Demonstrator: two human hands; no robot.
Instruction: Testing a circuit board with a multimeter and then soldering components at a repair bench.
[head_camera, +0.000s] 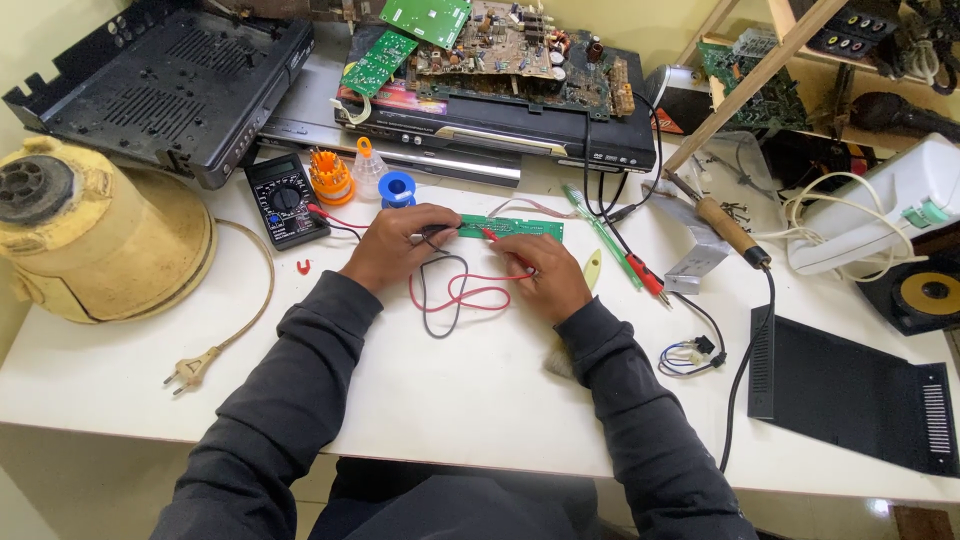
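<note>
Left hand (395, 245) is gripping the black probe (438, 231), right hand (545, 275) the red probe (492, 236), both tips pressing the green board (520, 226) lying flat near the meter (285, 198) for contact.

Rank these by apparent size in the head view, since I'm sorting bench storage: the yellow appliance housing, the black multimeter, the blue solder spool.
1. Yellow appliance housing, by far the largest.
2. Black multimeter, much smaller.
3. Blue solder spool, smallest.
The multimeter and spool sit side by side, so that ranking is dependable.
</note>
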